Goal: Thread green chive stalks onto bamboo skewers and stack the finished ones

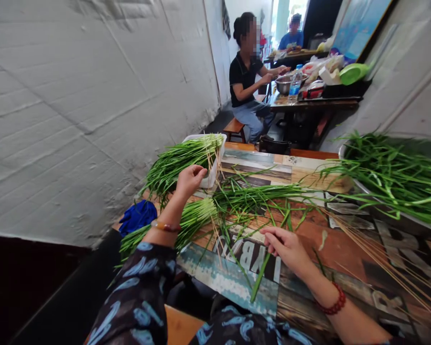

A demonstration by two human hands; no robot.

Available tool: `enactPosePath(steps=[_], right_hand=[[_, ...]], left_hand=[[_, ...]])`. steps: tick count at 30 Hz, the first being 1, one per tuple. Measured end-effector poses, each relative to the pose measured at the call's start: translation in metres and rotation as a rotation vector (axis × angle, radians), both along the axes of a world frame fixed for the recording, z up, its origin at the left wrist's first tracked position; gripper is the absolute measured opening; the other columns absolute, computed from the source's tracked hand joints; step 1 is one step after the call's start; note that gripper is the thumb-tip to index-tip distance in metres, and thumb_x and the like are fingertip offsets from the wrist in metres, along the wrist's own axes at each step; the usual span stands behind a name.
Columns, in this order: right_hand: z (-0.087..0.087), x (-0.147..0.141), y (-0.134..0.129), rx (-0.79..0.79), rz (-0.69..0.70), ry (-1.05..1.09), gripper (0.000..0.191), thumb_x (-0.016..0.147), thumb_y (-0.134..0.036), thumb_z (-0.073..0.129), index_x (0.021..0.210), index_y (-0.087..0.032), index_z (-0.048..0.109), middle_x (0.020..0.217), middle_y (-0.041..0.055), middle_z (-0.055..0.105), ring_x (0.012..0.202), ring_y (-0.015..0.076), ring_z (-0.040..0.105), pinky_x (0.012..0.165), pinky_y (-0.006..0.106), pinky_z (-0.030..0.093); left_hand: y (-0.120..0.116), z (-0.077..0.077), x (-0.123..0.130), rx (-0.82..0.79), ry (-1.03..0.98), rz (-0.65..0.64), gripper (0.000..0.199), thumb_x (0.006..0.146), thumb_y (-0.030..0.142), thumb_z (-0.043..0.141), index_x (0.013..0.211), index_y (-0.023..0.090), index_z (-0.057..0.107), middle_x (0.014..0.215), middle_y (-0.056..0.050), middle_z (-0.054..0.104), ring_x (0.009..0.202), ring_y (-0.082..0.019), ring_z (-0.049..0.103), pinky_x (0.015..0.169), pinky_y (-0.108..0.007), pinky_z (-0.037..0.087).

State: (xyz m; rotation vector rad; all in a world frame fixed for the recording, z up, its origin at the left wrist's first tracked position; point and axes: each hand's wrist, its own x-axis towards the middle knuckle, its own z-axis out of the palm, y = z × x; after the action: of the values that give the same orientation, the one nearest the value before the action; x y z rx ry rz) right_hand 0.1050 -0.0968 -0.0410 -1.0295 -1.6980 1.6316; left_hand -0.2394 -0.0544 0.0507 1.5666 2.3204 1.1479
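Note:
My left hand (pixel 191 180) is closed, thumb against curled fingers, beside a white plastic tub (pixel 219 167) heaped with skewered garlic chives (pixel 181 163). Whatever it may hold is hidden. Below that wrist, another bunch of skewered chives (pixel 197 215) lies on the table, its pale cut ends facing right. My right hand (pixel 285 247) hovers over the table with fingers curled together; I cannot make out anything in them. A single chive leaf (pixel 260 278) lies below it. Loose chives (pixel 258 194) spread across the table between and beyond my hands.
Bamboo skewers (pixel 377 254) fan out at right, beside a large metal bowl (pixel 359 187) piled with chives. A blue cloth (pixel 138 218) sits by the left wall. Ahead, a person (pixel 247 72) works at another table over a metal basin (pixel 285 85); another person (pixel 292 38) sits farther back.

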Motion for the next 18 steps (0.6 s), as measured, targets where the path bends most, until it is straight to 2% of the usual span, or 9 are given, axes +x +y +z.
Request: enactPosePath(steps=[3, 5, 7, 10, 14, 16, 18], right_hand=[[-0.005, 0.002, 0.002, -0.022, -0.027, 0.02, 0.034, 0.087, -0.048, 0.056, 0.096, -0.019, 0.07, 0.07, 0.0034, 0.066, 0.053, 0.0147, 0.061, 0.045, 0.025, 0.047], [-0.006, 0.0, 0.002, 0.046, -0.008, 0.017, 0.029, 0.088, -0.043, 0.055, 0.094, -0.02, 0.071, 0.07, 0.003, 0.066, 0.052, 0.0141, 0.061, 0.047, 0.025, 0.047], [-0.005, -0.002, 0.003, 0.106, 0.017, 0.007, 0.025, 0.089, -0.04, 0.055, 0.091, -0.02, 0.071, 0.07, 0.0024, 0.066, 0.051, 0.0137, 0.061, 0.05, 0.026, 0.048], [-0.005, -0.003, 0.003, 0.093, 0.032, 0.02, 0.025, 0.089, -0.04, 0.055, 0.09, -0.021, 0.071, 0.069, 0.0022, 0.065, 0.052, 0.0137, 0.061, 0.05, 0.025, 0.048], [-0.011, -0.002, 0.004, 0.009, 0.02, 0.053, 0.03, 0.088, -0.045, 0.055, 0.091, -0.02, 0.07, 0.069, 0.0021, 0.064, 0.052, 0.0136, 0.06, 0.044, 0.024, 0.045], [-0.01, -0.001, 0.005, -0.007, 0.007, 0.063, 0.032, 0.087, -0.047, 0.057, 0.092, -0.019, 0.07, 0.069, 0.0024, 0.065, 0.052, 0.0142, 0.061, 0.044, 0.024, 0.045], [-0.001, -0.001, 0.008, 0.029, -0.018, 0.077, 0.033, 0.087, -0.047, 0.057, 0.095, -0.019, 0.071, 0.072, 0.0041, 0.067, 0.057, 0.0158, 0.063, 0.047, 0.025, 0.048]], left_hand=[[0.044, 0.003, 0.004, 0.031, -0.044, 0.074, 0.024, 0.075, 0.036, 0.064, 0.066, 0.014, 0.066, 0.057, -0.001, 0.059, 0.058, -0.013, 0.046, 0.058, -0.025, 0.033], [0.061, 0.005, 0.006, 0.054, -0.098, 0.108, 0.023, 0.073, 0.031, 0.064, 0.059, 0.014, 0.061, 0.049, 0.001, 0.051, 0.056, -0.012, 0.042, 0.056, -0.025, 0.028], [0.068, 0.006, 0.007, 0.078, -0.163, 0.126, 0.021, 0.072, 0.026, 0.063, 0.055, 0.015, 0.058, 0.046, 0.002, 0.047, 0.055, -0.012, 0.041, 0.054, -0.025, 0.026], [0.066, 0.01, 0.007, 0.121, -0.263, 0.143, 0.014, 0.068, 0.021, 0.063, 0.057, 0.014, 0.057, 0.046, 0.004, 0.044, 0.052, -0.01, 0.037, 0.052, -0.024, 0.024], [0.052, 0.022, 0.01, 0.193, -0.417, 0.12, 0.008, 0.068, 0.02, 0.06, 0.064, 0.014, 0.056, 0.05, 0.005, 0.045, 0.046, -0.007, 0.033, 0.048, -0.023, 0.024], [0.039, 0.029, 0.019, 0.24, -0.487, 0.07, 0.009, 0.07, 0.023, 0.06, 0.069, 0.015, 0.055, 0.055, 0.005, 0.047, 0.046, -0.007, 0.036, 0.048, -0.022, 0.029], [0.022, 0.03, 0.038, 0.289, -0.534, 0.011, 0.012, 0.071, 0.026, 0.061, 0.075, 0.016, 0.055, 0.061, 0.004, 0.05, 0.049, -0.006, 0.04, 0.05, -0.021, 0.034]])
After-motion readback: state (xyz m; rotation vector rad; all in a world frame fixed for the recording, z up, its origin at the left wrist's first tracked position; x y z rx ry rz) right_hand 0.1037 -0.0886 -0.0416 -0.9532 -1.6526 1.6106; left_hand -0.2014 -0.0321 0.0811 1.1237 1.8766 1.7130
